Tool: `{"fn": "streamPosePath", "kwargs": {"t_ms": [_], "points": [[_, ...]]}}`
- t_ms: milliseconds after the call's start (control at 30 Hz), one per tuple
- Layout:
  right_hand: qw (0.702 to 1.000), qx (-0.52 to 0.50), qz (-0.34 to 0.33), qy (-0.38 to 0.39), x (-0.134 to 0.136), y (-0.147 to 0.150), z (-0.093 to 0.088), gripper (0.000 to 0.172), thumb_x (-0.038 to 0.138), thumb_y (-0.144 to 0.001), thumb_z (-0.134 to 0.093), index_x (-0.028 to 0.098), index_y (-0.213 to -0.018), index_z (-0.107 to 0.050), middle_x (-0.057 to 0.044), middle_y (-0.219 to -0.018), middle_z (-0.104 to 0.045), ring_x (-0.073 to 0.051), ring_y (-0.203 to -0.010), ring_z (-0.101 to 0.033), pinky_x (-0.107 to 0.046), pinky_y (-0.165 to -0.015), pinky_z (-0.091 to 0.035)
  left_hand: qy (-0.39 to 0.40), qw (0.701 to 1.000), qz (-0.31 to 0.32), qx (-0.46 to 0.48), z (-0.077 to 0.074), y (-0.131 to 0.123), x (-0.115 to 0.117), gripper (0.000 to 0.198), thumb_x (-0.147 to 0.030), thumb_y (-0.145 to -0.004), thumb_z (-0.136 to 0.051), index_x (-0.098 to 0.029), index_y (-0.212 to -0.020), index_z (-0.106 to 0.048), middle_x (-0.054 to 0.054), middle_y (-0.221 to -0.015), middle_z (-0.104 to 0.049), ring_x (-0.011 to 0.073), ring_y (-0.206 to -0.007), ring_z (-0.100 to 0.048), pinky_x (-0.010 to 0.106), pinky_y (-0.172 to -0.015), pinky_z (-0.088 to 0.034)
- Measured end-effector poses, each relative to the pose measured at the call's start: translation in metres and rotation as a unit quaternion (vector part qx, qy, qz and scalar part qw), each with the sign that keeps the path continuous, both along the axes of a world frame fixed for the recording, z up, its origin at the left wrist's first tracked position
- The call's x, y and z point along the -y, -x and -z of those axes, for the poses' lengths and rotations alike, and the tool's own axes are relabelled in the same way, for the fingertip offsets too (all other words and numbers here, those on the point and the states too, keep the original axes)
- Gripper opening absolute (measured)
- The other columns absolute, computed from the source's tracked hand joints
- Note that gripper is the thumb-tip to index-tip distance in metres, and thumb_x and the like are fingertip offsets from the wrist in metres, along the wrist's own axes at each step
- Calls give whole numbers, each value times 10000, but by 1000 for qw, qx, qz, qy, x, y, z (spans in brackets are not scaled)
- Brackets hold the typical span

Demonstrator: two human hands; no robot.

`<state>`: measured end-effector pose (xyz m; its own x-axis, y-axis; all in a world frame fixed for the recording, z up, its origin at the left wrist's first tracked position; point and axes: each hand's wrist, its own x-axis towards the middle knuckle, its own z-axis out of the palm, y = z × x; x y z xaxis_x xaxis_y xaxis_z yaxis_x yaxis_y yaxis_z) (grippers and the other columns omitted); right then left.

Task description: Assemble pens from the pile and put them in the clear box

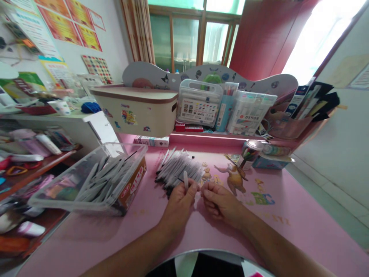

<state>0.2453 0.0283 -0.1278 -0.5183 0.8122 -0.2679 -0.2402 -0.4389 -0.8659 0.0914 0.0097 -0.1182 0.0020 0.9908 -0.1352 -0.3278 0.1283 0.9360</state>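
My left hand (pixel 181 198) is closed around a whitish pen barrel (pixel 186 179), whose end stands up above the fingers. A thin dark tip pokes out beside it. Close by on the right, my right hand (pixel 219 198) is pinched shut, fingertips almost meeting the left ones; whatever it grips is too small to make out. Just beyond the left hand lies a heap of clear-white pens (pixel 180 167) with black ends pointing toward me. To the left, a clear plastic box (pixel 72 206) contains many greyish-white pen-like pieces (pixel 103 179).
The pink desk (pixel 95 238) has a raised back shelf with a lidded beige bin (pixel 135 111), marker cases (pixel 198 105) and a pen holder (pixel 291 125). A can (pixel 250 152) and a small blue box (pixel 272 161) stand back right. Cluttered shelves (pixel 37 165) are at far left.
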Motion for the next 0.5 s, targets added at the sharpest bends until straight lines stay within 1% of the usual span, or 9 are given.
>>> {"fn": "streamPosePath", "kwargs": {"t_ms": [67, 133, 200, 267, 300, 333, 367, 433, 500], "points": [[1000, 9, 7, -1, -1, 0, 4, 353, 476, -768, -732, 212, -821, -502, 102, -530, -405, -40, -379, -260, -153, -343, -130, -12, 1000, -9, 14, 2, -1, 1, 324, -459, -814, -678, -176, -707, -563, -46, -591, -459, 79, -522, -404, 169, -486, -351], [998, 21, 65, -14, -5, 0, 9, 346, 475, -752, -729, 205, -803, -519, 96, -528, -394, -48, -392, -271, -162, -356, -142, 6, 998, -2, 63, 1, 0, 1, 343, -455, -805, -693, -168, -673, -557, -10, -671, -540, 95, -591, -506, 187, -555, -448], [990, 33, 135, -39, -10, -1, 12, 319, 467, -750, -710, 208, -791, -527, 87, -531, -396, -64, -409, -298, -178, -376, -193, 79, 987, 34, 137, 0, 0, 1, 321, -406, -806, -707, -159, -670, -554, 13, -730, -581, 114, -627, -571, 230, -587, -511], [976, 61, 189, -94, -11, -2, 11, 248, 435, -782, -665, 221, -832, -550, 69, -564, -421, -93, -455, -359, -206, -427, -287, 181, 957, 85, 209, -1, -2, 2, 251, -332, -836, -681, -151, -709, -563, 10, -713, -583, 104, -557, -568, 223, -516, -499], [963, 86, 214, -137, -9, -2, 9, 195, 405, -811, -632, 230, -867, -564, 56, -600, -441, -111, -497, -395, -226, -472, -338, 224, 940, 106, 236, -1, -3, 2, 203, -298, -861, -650, -145, -747, -578, 10, -700, -584, 95, -522, -561, 206, -481, -477], [947, 129, 222, -195, -6, -2, 6, 137, 363, -847, -592, 238, -901, -579, 39, -637, -464, -134, -563, -443, -251, -541, -388, 255, 925, 121, 256, 0, -4, 2, 169, -276, -889, -608, -138, -791, -595, 16, -697, -594, 92, -505, -564, 196, -466, -465], [921, 172, 236, -258, -3, -1, 2, 94, 320, -877, -546, 248, -917, -589, 22, -683, -483, -155, -636, -475, -277, -614, -419, 273, 913, 133, 272, 1, -5, 2, 167, -270, -915, -564, -130, -834, -608, 29, -699, -608, 98, -506, -581, 197, -468, -467], [867, 235, 251, -361, 5, 1, -3, 119, 241, -915, -469, 264, -948, -580, -11, -831, -533, -185, -786, -516, -323, -750, -438, 283, 901, 150, 294, 4, -8, 3, 218, -295, -942, -513, -116, -884, -623, 55, -713, -636, 127, -546, -626, 220, -505, -499], [832, 262, 190, -451, 13, 5, -5, 153, 186, -925, -435, 258, -966, -563, -33, -933, -547, -203, -886, -527, -343, -811, -433, 273, 895, 157, 315, 6, -12, 5, 237, -315, -947, -502, -122, -898, -629, 62, -723, -655, 153, -597, -657, 257, -565, -536]]}}
